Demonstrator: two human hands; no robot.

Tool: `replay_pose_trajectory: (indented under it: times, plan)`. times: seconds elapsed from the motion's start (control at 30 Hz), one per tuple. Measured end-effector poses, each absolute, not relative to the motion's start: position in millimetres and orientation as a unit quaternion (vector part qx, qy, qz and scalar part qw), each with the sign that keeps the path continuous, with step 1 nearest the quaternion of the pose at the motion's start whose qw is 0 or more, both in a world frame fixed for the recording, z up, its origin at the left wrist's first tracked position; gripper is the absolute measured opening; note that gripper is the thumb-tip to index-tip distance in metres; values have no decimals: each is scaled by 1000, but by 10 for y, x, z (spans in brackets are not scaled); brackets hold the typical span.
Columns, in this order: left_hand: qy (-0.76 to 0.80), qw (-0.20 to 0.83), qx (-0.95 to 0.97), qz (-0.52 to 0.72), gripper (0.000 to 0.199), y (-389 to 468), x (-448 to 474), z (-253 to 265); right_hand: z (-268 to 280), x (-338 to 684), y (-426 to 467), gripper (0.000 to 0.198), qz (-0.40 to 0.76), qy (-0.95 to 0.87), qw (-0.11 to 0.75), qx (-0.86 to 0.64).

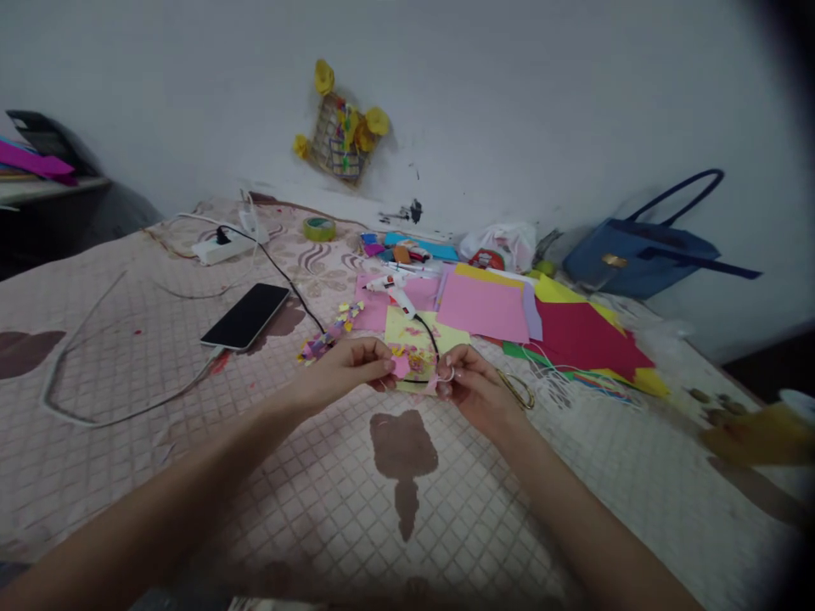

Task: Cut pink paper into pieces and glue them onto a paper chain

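Near the middle of the head view, my left hand (350,369) pinches a small pink paper flower (401,365) with a bit of yellow at its top edge. Facing it, my right hand (474,383) is closed on a thin white string (449,376) that curves in a loop at the fingertips. The two hands are apart. Behind them lies a pale yellow sheet (420,335) covered with small pink and yellow scraps. A white glue gun (396,293) rests just beyond, its black cord running down between my hands. Beside my left hand is a purple and yellow paper garland (328,335).
A phone (247,316) on a charging cable and a power strip (222,246) are at left. Green tape (319,228) lies at the back. Pink paper sheets (484,305), white strings (551,382), gold-handled scissors (519,389) and a blue handbag (643,255) are at right.
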State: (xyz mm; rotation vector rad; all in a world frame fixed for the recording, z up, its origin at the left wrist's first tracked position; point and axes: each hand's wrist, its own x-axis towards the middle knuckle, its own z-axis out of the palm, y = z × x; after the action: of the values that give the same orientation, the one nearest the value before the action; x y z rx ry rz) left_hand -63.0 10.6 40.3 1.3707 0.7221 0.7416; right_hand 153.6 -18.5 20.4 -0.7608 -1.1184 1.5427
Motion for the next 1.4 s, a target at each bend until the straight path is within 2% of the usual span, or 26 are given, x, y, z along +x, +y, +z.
replay_pose_trajectory:
  times: [0.13, 0.23, 0.47, 0.57, 1.07, 1.4]
  plan:
    - [338, 636, 608, 334, 17, 134, -435, 482, 211, 1631, -164, 10, 670, -404, 548, -295]
    - [357, 585, 630, 364, 16, 160, -283, 505, 226, 1664, -186, 11, 684, -379, 559, -277]
    - [395, 302, 756, 424, 9, 3, -73, 510, 287, 1649, -275, 8, 675, -383, 575, -258]
    - [374, 230, 784, 439, 10, -79, -55, 486, 292, 1612, -294, 8, 677, -375, 581, -253]
    - [258, -18, 849, 461, 13, -139, -72, 293, 259, 1513, -321, 7, 661, -341, 617, -256]
    - [239, -66, 869, 428, 15, -158, -83, 308, 250, 1499, -328, 8, 645, -366, 617, -265]
